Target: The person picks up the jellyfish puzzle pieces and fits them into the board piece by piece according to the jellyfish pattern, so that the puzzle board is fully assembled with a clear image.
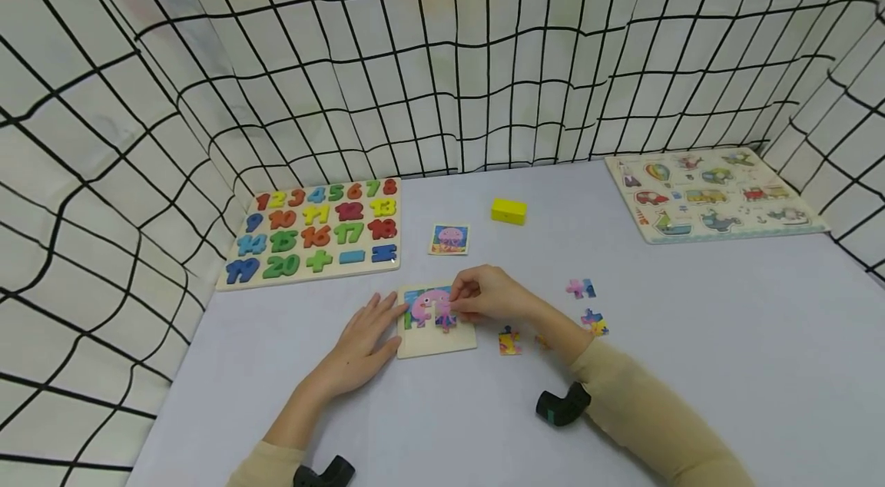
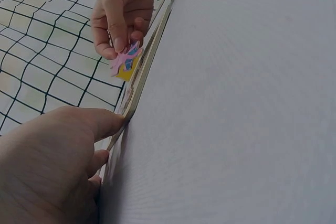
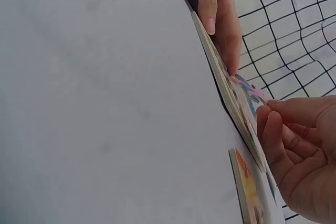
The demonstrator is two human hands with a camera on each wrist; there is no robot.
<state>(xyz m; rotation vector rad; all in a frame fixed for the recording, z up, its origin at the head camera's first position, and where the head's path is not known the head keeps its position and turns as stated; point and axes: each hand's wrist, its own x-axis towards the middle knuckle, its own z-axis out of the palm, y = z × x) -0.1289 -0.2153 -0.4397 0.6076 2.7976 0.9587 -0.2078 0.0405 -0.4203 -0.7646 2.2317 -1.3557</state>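
Observation:
A small wooden puzzle board (image 1: 429, 345) lies on the table, its upper left filled with pink-and-blue jigsaw pieces (image 1: 420, 308). My left hand (image 1: 362, 345) rests flat at the board's left edge, fingers spread and touching it. Over the board's right part, my right hand (image 1: 492, 293) pinches a pink-and-blue puzzle piece (image 1: 445, 316) between thumb and fingers. That puzzle piece (image 2: 126, 59) appears tilted in the left wrist view. The right fingertips hide part of it. In the right wrist view, the left thumb touches the board's edge (image 3: 212, 59).
Loose puzzle pieces (image 1: 510, 341) lie right of the board, some partly behind the right forearm. Beyond it are a pink octopus picture card (image 1: 449, 240) and a yellow block (image 1: 508, 211). A number board (image 1: 325, 237) stands left, a vehicle puzzle (image 1: 712, 199) right. Black netting (image 1: 456, 80) encloses the table.

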